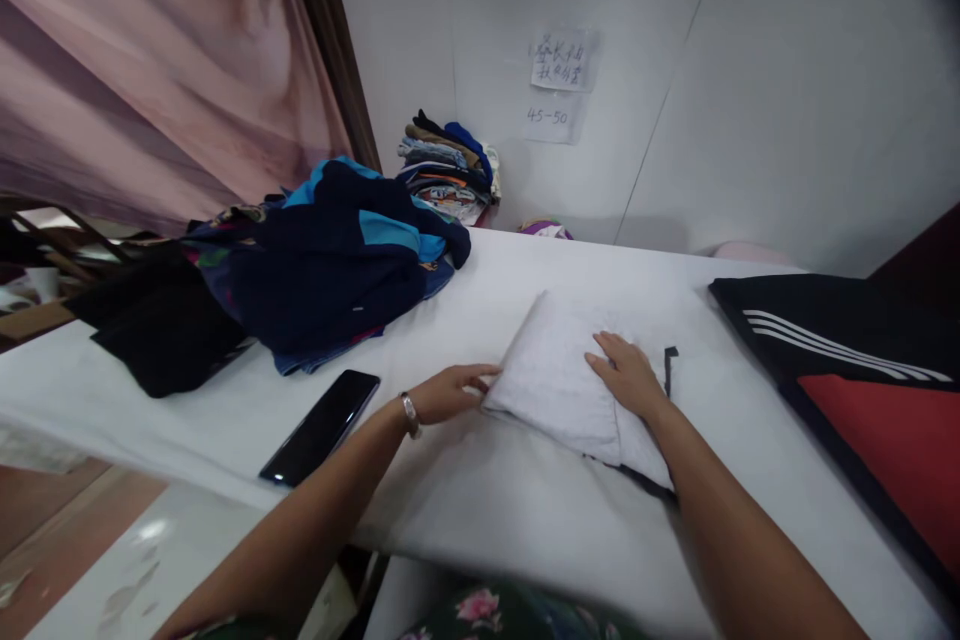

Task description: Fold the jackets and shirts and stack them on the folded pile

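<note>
A folded white garment (559,375) lies on the white-covered table in front of me, with a dark edge showing beneath its near side. A narrow dark strip (670,365) sticks out past its right side. My right hand (626,375) rests flat on top of the garment, fingers spread. At the garment's left corner, my left hand (450,392) touches the edge with its fingertips, thumb and fingers apart. A silver bracelet (409,414) circles the left wrist. To the left of that wrist lies a black phone (321,428).
A loose heap of dark blue clothes (315,270) and a black garment (161,320) cover the table's left side. Black and red folded clothes (847,330) lie on the right. Behind the table stand a clothes stack (448,170) and a wall with paper notes (559,60).
</note>
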`<state>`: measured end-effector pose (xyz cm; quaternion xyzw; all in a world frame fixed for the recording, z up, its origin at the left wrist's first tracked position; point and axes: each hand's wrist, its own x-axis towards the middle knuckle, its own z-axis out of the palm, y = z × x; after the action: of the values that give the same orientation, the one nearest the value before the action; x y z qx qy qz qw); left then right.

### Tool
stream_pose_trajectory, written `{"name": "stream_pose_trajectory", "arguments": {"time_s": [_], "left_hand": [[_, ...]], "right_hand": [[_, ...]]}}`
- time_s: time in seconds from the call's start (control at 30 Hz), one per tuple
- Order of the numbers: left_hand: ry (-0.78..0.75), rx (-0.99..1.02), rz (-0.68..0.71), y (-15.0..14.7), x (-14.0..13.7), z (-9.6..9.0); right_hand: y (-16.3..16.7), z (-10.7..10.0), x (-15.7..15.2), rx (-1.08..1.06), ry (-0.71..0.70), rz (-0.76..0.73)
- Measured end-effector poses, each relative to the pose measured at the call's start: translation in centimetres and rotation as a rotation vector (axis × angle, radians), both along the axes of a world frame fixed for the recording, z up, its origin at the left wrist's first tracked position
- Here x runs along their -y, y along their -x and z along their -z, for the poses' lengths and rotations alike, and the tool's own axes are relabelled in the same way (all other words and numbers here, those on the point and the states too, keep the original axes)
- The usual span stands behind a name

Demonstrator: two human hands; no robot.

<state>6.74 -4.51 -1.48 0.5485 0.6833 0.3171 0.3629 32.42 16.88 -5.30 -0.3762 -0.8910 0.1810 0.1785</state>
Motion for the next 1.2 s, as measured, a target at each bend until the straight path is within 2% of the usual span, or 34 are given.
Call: {"name": "stream_pose_trajectory", "arguments": {"time_s": [0.07, 0.17, 0.33, 0.47, 0.67, 0.97, 1.07, 1.2], "left_hand": [[0.009, 0.040, -0.075, 1.3, -2.7, -0.5], [-0.001, 0.023, -0.174, 1.7, -8.6, -0.8], [-0.052, -0.035, -0.182, 0.2, -18.5, -0.3], [-0.051, -0.084, -0.189, -0.3, -23.0, 0.5], [0.038, -0.189, -0.155, 0.9, -25.7, 1.1], [0.082, -0.489, -0.072, 3.3, -26.7, 1.7], [0.084, -0.547, -0.108, 3.6, -26.3, 1.2], [0.030, -0.575, -0.136, 2.7, -25.0, -0.5]], "right_hand": [[0.1, -0.2, 0.2, 0.010, -0.002, 0.005], [0.2, -0.5, 0.5, 0.020, 0.009, 0.008], [0.1, -0.6, 0.7, 0.012, 0.034, 0.002], [0.1, 0.1, 0.5, -0.033, 0.016, 0.005], [0.1, 0.5, 0.5, -0.073, 0.036, 0.003], [0.3, -0.6, 0.7, -0.060, 0.074, -0.001], [0.3, -0.8, 0.8, -0.058, 0.090, 0.012], [0.4, -1.4, 0.9, -0.054, 0.108, 0.011]]}}
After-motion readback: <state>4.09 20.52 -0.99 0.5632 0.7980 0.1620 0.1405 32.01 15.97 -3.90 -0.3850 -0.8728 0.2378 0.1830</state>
